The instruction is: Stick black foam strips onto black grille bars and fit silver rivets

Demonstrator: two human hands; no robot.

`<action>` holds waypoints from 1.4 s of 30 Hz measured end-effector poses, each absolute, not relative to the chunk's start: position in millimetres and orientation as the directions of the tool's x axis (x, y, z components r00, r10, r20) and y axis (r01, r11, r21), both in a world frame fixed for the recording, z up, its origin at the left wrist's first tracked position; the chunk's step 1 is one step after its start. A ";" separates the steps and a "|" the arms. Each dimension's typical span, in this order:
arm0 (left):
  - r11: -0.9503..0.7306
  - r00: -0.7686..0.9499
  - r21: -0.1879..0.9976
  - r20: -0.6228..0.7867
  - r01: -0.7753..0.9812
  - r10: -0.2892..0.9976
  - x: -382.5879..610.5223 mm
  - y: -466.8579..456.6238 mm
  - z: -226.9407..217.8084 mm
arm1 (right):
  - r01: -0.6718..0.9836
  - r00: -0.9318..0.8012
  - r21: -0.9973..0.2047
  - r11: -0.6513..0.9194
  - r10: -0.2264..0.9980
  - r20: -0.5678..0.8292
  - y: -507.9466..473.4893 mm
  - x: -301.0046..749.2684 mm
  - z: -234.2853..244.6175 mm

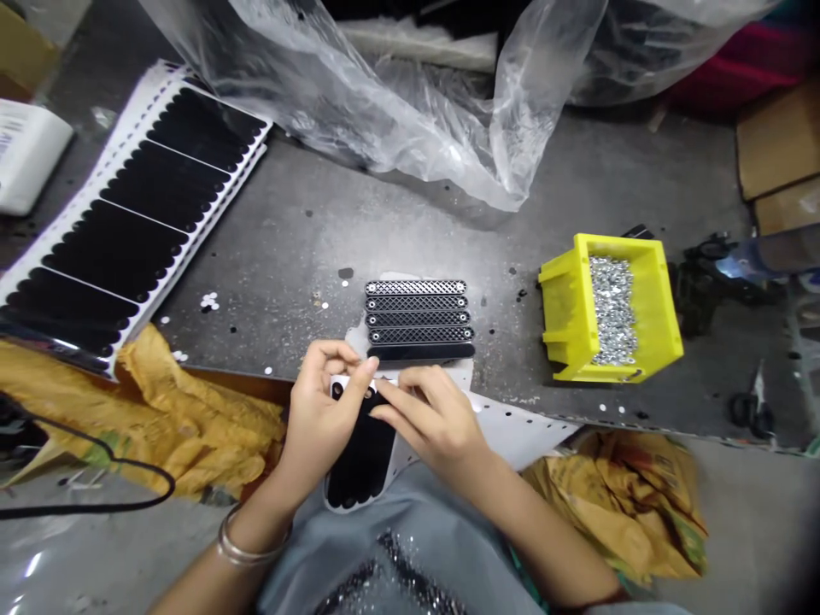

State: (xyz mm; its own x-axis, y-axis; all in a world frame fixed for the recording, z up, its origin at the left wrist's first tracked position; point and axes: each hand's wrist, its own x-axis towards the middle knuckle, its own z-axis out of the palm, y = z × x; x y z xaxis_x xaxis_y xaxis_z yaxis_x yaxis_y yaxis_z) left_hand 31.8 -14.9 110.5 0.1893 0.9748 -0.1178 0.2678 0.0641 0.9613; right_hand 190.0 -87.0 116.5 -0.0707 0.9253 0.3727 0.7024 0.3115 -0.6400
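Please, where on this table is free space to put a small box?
Widest bare patch: between the stacked sticker sheets and the row of mesh strips. A narrower one: between that row and the yellow screw bin. Crowded: the near edge, where left hand and right hand hold a sticker sheet.

The black sheet (pixel 362 461) has its top hidden under the left hand (pixel 324 418) and right hand (pixel 436 423) — scissors (pixel 751 408) blurred.

1. Even overhead light is falling on the worktop (pixel 307 222), leaving only soft shadows.
2. Glare is shining off the plastic sheet (pixel 416 120) at the worktop's far edge.
3. The picture's corners are darkening and bending; its right edge is blurring.
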 end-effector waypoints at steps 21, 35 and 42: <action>-0.029 0.285 0.924 -0.087 0.380 0.954 24.7 19.3 104.0 | 0.640 -0.272 -0.658 0.398 0.918 0.290 -16.3 238.0 120.2; 0.092 0.263 0.920 -0.203 0.381 0.943 29.7 23.8 101.2 | 0.663 -0.290 -0.654 0.364 0.931 0.223 -15.6 238.0 124.1; 0.111 0.297 0.920 -0.233 0.375 0.926 27.5 28.2 96.1 | 0.672 -0.032 -0.732 0.114 0.992 0.126 -35.4 279.7 134.9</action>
